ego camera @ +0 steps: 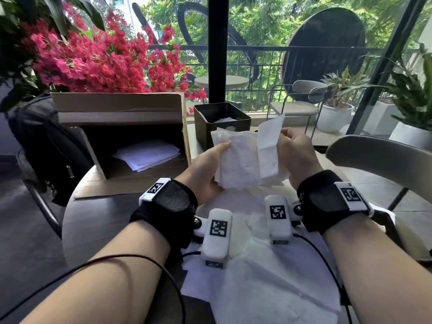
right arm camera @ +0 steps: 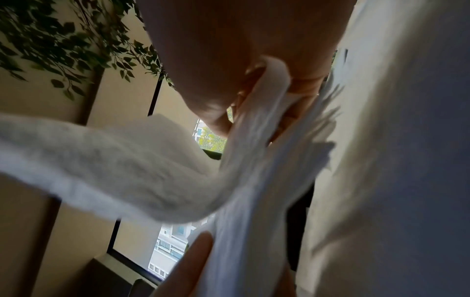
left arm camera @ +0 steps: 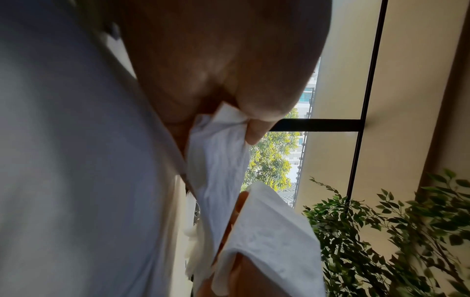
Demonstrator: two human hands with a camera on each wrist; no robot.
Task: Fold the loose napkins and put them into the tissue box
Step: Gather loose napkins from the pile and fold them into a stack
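Both hands hold a stack of white napkins (ego camera: pixel 236 160) up above the round table, just in front of the dark square tissue box (ego camera: pixel 221 123). My left hand (ego camera: pixel 205 164) grips the stack's left edge, thumb on top. My right hand (ego camera: pixel 295 150) pinches one napkin (ego camera: pixel 268 146) that stands up and bends away from the stack. The left wrist view shows the napkin (left arm camera: pixel 218 160) caught between fingers. In the right wrist view a napkin (right arm camera: pixel 257 140) runs through the curled fingers. Some white paper lies inside the tissue box.
Loose white napkins (ego camera: pixel 257 277) cover the table (ego camera: pixel 98 230) under my wrists. An open cardboard box (ego camera: pixel 131 136) on its side holds more white sheets, left of the tissue box. A chair back (ego camera: pixel 378 157) stands at right, red flowers (ego camera: pixel 98 54) behind the cardboard.
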